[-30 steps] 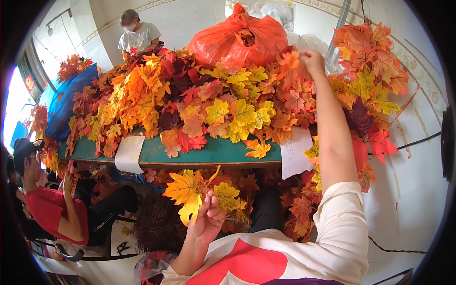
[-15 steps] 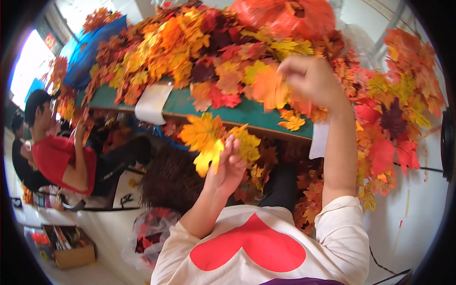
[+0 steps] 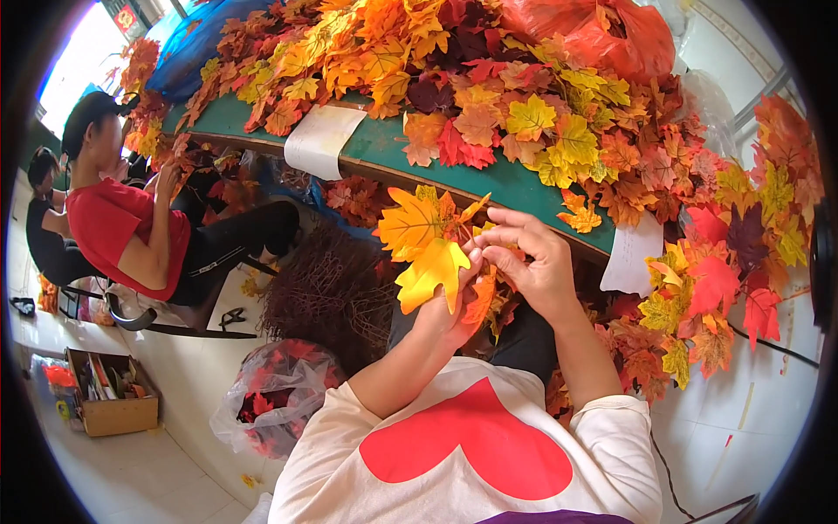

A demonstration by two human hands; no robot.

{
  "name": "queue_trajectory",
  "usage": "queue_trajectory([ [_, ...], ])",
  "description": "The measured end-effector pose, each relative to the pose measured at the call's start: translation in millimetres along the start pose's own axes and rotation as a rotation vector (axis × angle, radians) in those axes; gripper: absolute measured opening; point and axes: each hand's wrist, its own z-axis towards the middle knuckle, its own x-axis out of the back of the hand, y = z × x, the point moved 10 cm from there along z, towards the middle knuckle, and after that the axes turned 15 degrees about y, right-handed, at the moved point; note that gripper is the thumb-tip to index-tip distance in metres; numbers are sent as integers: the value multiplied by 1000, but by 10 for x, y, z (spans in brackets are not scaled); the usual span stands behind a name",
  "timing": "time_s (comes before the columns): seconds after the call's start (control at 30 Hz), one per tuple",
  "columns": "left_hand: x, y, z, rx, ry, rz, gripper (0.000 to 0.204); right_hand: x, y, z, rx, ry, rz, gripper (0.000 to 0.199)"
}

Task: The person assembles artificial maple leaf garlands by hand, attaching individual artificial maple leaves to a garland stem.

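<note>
OK | L hand (image 3: 446, 316): curled rnd leaf bunch (image 3: 429, 262) | R hand (image 3: 535, 266): half-curled @stems (image 3: 467, 232)

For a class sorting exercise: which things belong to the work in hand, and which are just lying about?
Work in hand:
yellow-orange artificial-leaf bunch between left hand and right hand
heaped multicoloured artificial leaves on green tabletop

Apparently lying about:
open brown cardboard box
two white paper sheets

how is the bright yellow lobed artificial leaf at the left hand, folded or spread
Spread: the bright yellow lobed artificial leaf shows its broad face, pointed lobes fanned apart, beside the left hand.
</note>
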Motion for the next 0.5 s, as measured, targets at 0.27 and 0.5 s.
queue_trajectory([
  [0.27, -92, -22, 43, -67, -138, 7, 26, 97, 261, -233, -196, 150, 121, 23],
  [0.5, 41, -94, 84, -20, -36, 74, 23, 139, 136, -211, 15, -27, -154, 24],
])
